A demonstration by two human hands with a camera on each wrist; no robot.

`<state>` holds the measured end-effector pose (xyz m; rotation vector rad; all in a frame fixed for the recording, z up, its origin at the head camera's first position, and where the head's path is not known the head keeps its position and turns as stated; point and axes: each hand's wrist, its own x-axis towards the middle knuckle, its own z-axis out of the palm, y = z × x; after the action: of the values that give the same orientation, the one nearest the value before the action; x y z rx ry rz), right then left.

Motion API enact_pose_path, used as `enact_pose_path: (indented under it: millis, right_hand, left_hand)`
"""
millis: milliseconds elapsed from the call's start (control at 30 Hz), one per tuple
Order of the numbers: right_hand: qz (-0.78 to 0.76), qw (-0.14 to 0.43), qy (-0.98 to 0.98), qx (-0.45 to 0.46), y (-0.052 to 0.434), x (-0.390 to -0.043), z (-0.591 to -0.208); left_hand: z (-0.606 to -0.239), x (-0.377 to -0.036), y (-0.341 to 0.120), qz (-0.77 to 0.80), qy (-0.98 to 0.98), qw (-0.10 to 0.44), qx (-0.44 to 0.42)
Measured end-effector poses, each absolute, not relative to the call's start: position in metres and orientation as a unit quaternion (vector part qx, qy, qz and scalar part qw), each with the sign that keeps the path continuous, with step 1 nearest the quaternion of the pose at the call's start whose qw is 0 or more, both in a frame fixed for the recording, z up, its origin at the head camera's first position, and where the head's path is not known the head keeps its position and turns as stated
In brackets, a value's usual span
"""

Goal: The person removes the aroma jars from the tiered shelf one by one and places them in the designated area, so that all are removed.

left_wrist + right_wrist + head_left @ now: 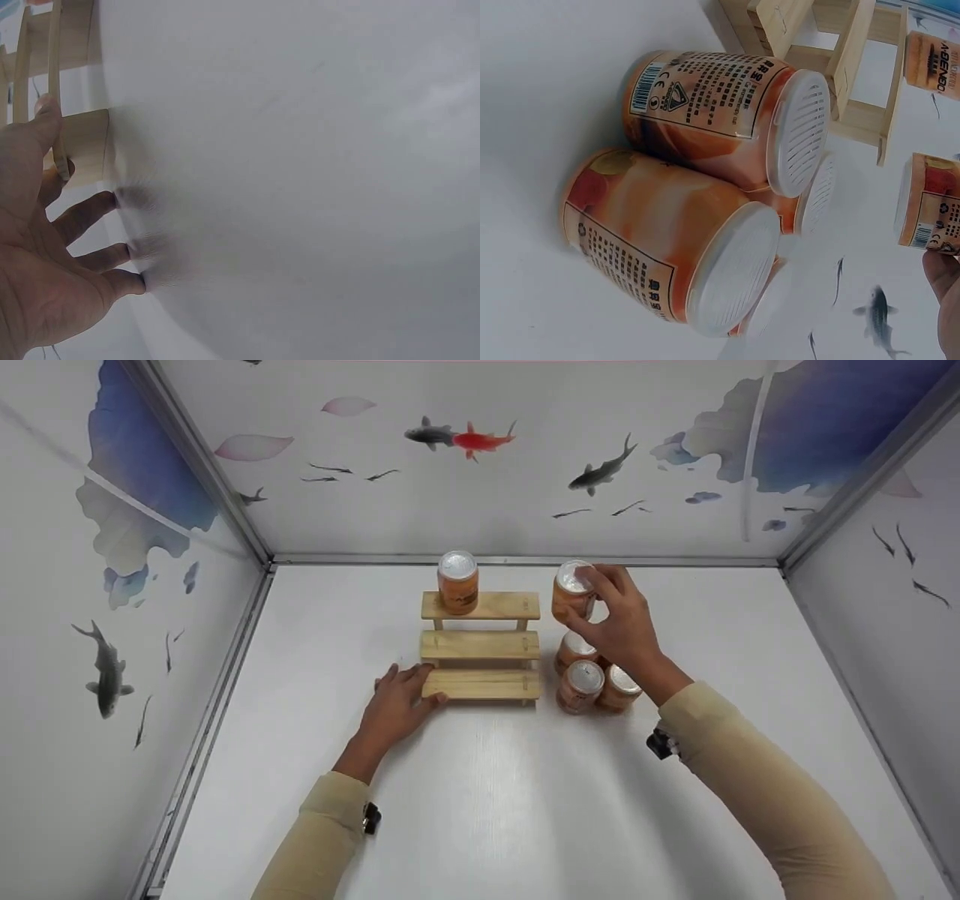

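A small three-tier wooden stand (480, 645) is on the white table. My left hand (397, 705) grips the left end of its lowest board, thumb on one face and a finger curled round the other; the other fingertips touch the table in the left wrist view. My right hand (619, 622) holds an orange canister (571, 596) with a whitish lid, lifted to the right of the top tier. Another canister (458, 583) stands upright on the top tier's left part. Several more canisters (720, 120) with slotted lids stand close together right of the stand, below my right hand.
White walls (495, 510) printed with fish and petals enclose the table on the left, back and right. A metal rail (675, 561) runs along the table's back edge. Bare white tabletop (495, 795) lies in front of the stand.
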<state>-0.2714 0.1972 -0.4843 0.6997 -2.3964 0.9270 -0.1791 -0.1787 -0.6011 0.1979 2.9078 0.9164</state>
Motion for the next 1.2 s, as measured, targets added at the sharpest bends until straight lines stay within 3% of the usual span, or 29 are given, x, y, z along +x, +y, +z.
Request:
enact_pose_path:
  millis: [1200]
  right_hand:
    - [0.334, 0.272, -0.876, 0.216, 0.257, -0.257, -0.486]
  left_hand:
    - [-0.602, -0.180, -0.179, 0.296, 0.952, 0.050, 0.054]
